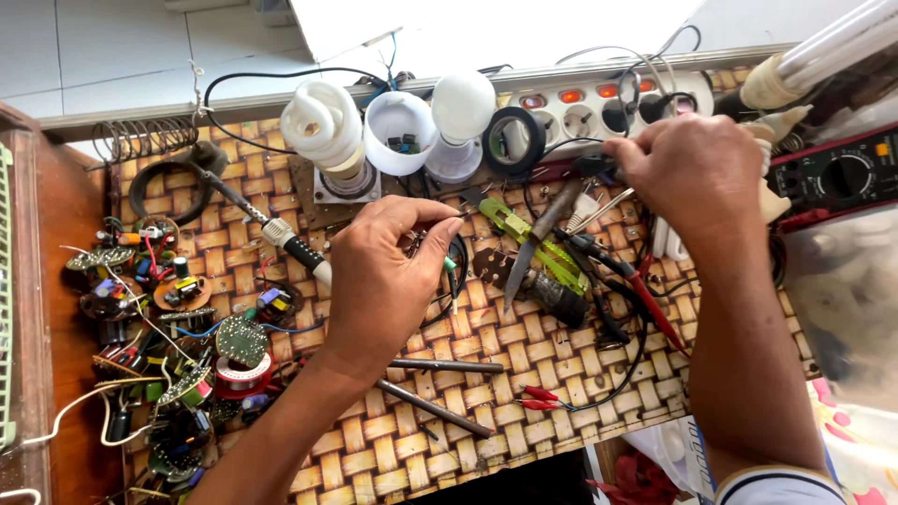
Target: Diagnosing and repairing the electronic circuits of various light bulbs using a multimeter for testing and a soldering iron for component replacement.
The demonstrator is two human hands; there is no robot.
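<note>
The left hand [379, 281] pinches a small part with thin black wires [456, 271] between thumb and forefinger, above the middle of the woven bamboo-pattern mat [561, 365]; the part itself is too small to make out; the right hand [697, 178] is closed on a dark slim tool [599, 166], mostly hidden under the fingers, near the white power strip [599, 108]; a white spiral lamp [323, 126] and round green circuit boards [241, 341] lie left, on a brown wooden table [65, 215].
</note>
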